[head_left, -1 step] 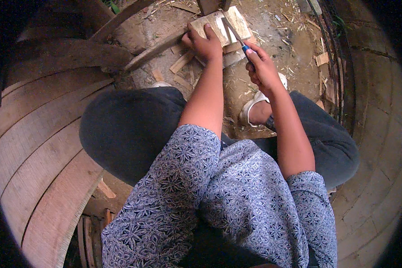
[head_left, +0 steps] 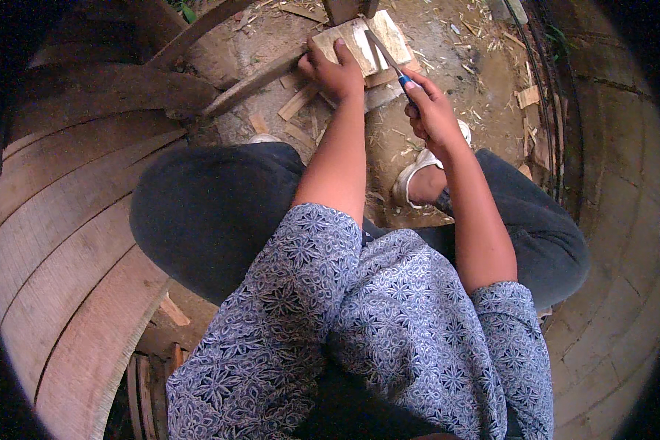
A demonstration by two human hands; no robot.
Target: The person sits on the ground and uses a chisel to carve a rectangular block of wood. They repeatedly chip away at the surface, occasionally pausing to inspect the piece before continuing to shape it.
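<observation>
My left hand (head_left: 339,75) is on the near left part of a pale wooden block (head_left: 355,35). Its thumb and forefinger are spread over the top, while the other fingers curl at the left edge. In my right hand (head_left: 434,116) is a blue-handled tool with a narrow metal blade (head_left: 386,56); I cannot tell whether it is a chisel or a file. The blade slants away to the left over the block's right part, its tip close to the far edge. Beside the blade is a lighter section of wood (head_left: 394,38), with a dark gap along it.
Wood shavings and offcuts (head_left: 298,103) litter the dirt floor. A beam (head_left: 253,84) runs toward the block from the left, and a post (head_left: 342,10) rises behind it. My white shoe (head_left: 409,176) is below my right hand. Curved planks (head_left: 73,227) stand at left, dark cables (head_left: 546,88) at right.
</observation>
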